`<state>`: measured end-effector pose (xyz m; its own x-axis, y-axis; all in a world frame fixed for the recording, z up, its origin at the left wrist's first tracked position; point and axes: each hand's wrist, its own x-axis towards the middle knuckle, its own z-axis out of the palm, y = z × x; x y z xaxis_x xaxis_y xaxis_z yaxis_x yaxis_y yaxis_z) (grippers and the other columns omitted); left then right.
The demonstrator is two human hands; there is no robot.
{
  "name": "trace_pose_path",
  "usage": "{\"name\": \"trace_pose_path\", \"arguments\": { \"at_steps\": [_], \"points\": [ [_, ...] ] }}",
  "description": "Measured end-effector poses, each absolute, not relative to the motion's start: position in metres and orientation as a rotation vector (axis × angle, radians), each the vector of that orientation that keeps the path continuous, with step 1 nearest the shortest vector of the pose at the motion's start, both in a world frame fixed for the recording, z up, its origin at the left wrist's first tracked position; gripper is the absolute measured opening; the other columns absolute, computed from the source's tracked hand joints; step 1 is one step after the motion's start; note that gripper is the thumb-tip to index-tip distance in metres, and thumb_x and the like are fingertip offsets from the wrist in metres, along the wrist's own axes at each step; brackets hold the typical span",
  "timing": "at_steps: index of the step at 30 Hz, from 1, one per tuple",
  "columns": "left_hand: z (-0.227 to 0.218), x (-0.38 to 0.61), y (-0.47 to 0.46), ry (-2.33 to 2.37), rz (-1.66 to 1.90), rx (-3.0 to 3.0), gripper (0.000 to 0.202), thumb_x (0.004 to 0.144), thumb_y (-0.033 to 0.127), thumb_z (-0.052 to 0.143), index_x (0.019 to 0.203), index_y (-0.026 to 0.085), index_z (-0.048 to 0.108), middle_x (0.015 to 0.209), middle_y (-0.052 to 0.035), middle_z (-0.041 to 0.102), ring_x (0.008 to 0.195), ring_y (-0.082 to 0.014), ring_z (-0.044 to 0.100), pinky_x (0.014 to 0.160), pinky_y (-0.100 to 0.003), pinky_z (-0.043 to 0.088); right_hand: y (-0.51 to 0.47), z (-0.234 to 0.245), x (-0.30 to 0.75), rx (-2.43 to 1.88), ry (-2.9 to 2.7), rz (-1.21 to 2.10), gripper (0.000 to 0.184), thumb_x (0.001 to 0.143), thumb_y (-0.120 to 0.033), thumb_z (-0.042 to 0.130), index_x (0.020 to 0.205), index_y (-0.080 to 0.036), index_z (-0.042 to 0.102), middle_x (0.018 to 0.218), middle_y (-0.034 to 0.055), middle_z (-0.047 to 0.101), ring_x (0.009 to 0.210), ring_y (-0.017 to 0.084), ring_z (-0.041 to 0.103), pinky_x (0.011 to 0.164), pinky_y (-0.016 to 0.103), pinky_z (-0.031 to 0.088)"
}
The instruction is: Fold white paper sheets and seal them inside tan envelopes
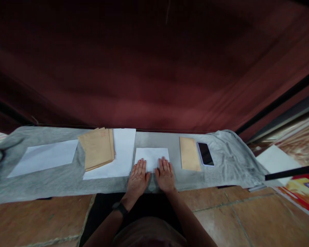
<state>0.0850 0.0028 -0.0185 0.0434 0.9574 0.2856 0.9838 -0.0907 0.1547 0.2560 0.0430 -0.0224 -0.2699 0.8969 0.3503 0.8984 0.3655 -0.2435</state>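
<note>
- Two bare hands at work, lower centre of the frame, both palm down on a small white paper rectangle [151, 153] that lies flat on a long counter covered in grey, soft-looking cloth [157, 138].
- Left hand [138, 176]: laid flat, fingers extended and close together, thumb angled out toward the other hand; fingers on the lower left part of the small paper. Dark band [120, 208] around this wrist.
- Right hand [165, 176]: likewise flat, fingers straight, slightly parted, thumb pointing inward; fingertips on the paper's lower right part. Neither hand pinches anything. A gap between the thumbs shows paper and grey cloth.
- Whether the small paper is folded or a single layer: cannot tell.
- Just left of it, larger white paper sheets [125, 151], partly covered by a fanned stack of brown paper envelopes [99, 149].
- Farther left in the frame, a separate long white sheet [45, 157], lying at a slant near the stack.
- Right of centre, apart from the hands, one flat tan paper envelope [190, 154]; just beside it, a smartphone with dark screen and pale edge [206, 154], face up.
- Cloth rumpled toward the right end of the counter.
- Upper frame filled by a dark red hanging fabric [154, 85].
- Bottom of frame: brown-orange floor tiles [211, 219]. Lower right edge: a red-and-yellow printed panel [305, 192], partly cut off.
</note>
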Motion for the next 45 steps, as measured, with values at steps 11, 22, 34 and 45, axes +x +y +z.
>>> {"name": "trace_pose_path", "arguments": {
  "at_steps": [11,22,34,45],
  "points": [
    [-0.033,0.074,-0.002,-2.052,-0.594,-2.083,0.066,0.103,0.046,0.038,0.154,0.003,0.041,0.158,-0.0237,0.044,0.149,-0.0328,0.042,0.12,-0.051,0.04,0.039,-0.031,0.266,-1.628,-2.129,-0.094,0.063,0.106,-0.037,0.041,0.16,-0.006,0.033,0.159,0.0229,0.043,0.147,0.031,0.044,0.121,0.051,0.032],
    [-0.023,0.113,0.05,-1.992,-0.508,-2.322,0.06,0.102,0.027,0.034,0.159,0.009,0.033,0.162,-0.0173,0.041,0.153,-0.0266,0.035,0.124,-0.051,0.034,0.039,-0.03,0.263,-1.671,-2.106,-0.067,0.065,0.104,-0.036,0.041,0.161,-0.006,0.031,0.161,0.0214,0.042,0.15,0.033,0.04,0.123,0.052,0.029],
    [-0.021,0.086,0.089,-2.053,-0.402,-2.28,0.057,0.099,0.017,0.03,0.154,0.008,0.044,0.161,-0.0155,0.044,0.154,-0.0268,0.034,0.125,-0.049,0.031,0.075,-0.018,0.224,-1.57,-2.134,0.113,0.047,0.106,-0.027,0.038,0.15,-0.016,0.053,0.156,0.0119,0.052,0.148,0.026,0.043,0.123,0.049,0.032],
    [-0.032,0.069,0.067,-1.957,-0.559,-2.222,0.055,0.103,0.027,0.033,0.15,0.002,0.046,0.157,-0.023,0.046,0.149,-0.0319,0.042,0.12,-0.051,0.04,0.094,-0.03,0.231,-1.606,-2.09,-0.105,0.054,0.106,-0.033,0.046,0.153,-0.007,0.046,0.159,0.0211,0.045,0.148,0.031,0.043,0.122,0.051,0.032]
  ]
}}
